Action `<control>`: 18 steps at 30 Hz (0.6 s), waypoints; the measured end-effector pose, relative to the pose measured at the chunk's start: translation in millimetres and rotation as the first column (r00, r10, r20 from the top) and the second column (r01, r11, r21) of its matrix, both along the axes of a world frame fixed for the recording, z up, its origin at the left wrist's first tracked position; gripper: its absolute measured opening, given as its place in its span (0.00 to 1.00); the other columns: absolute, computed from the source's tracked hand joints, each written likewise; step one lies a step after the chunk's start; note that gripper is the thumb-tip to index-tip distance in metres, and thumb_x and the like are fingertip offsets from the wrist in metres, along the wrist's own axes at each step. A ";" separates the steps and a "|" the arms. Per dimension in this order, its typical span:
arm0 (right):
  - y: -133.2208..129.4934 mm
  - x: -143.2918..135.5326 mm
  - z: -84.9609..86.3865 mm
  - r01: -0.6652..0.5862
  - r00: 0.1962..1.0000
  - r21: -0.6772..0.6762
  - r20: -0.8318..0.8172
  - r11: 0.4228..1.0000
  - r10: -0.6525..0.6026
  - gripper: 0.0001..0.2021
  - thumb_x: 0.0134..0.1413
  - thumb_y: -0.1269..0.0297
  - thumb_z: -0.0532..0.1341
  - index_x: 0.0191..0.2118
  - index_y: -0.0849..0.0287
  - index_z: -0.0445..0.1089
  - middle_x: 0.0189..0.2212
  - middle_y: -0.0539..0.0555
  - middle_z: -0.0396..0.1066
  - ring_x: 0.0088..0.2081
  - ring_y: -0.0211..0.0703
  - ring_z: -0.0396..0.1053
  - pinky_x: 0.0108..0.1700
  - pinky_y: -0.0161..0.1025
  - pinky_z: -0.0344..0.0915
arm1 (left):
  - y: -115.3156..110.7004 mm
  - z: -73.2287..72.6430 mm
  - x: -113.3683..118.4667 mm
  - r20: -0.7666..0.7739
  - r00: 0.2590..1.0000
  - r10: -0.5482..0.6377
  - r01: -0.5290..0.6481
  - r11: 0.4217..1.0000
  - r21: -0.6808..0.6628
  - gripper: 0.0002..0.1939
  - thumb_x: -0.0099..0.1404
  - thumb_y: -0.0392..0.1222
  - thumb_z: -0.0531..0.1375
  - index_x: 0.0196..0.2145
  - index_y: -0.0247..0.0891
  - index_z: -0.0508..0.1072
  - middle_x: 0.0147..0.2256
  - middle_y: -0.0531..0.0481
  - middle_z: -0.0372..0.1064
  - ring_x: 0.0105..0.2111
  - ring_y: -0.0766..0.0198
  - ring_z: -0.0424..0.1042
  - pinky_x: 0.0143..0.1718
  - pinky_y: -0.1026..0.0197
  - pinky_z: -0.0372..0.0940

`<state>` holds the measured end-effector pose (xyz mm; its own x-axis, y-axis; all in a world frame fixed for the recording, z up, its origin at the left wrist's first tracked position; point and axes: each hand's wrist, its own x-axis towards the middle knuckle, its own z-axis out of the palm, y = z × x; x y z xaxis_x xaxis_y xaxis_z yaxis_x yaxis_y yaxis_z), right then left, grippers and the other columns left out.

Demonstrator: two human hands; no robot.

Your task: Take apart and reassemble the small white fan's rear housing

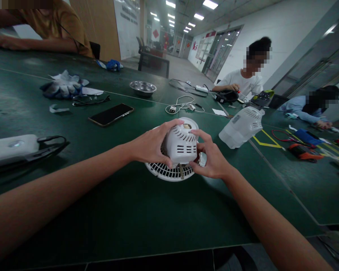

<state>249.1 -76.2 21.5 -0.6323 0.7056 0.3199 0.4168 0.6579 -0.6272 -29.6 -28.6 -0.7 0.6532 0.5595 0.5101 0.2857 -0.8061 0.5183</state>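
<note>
Both my hands grip a white plastic fan motor housing with rows of vent slots [183, 148], which sits over a round white fan grille [165, 172] on the table. My left hand [151, 145] wraps its left side, fingers over the top and thumb low at the front. On the other side, my right hand [214, 160] is closed round the edge, index finger on top and thumb near the bottom. A shiny silvery piece [202, 159] shows beside the right fingers. The grille's far part is hidden behind the housing.
A white vented plastic casing [240, 128] stands to the right. A phone [111, 114], a metal bowl [143, 89], a white cable [183, 106] and gloves [62, 87] lie beyond. An orange multimeter [305, 152] lies far right, a white strapped device [14, 148] left. Several people sit around.
</note>
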 end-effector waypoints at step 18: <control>21.1 18.8 -13.0 0.256 0.966 0.164 0.002 0.953 -0.260 0.51 0.56 0.47 0.68 0.76 0.42 0.37 0.71 0.60 0.57 0.63 0.69 0.67 0.64 0.70 0.63 | -0.4 -10.7 -2.1 0.171 0.853 0.493 -0.465 0.867 -0.178 0.27 0.74 0.52 0.54 0.66 0.40 0.65 0.58 0.40 0.74 0.57 0.48 0.73 0.59 0.42 0.66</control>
<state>267.8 -55.1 8.5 -0.4440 0.7862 0.4298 0.5993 0.6171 -0.5099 -31.7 -29.0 -11.4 0.1772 0.8441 0.5061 0.4965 -0.5207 0.6945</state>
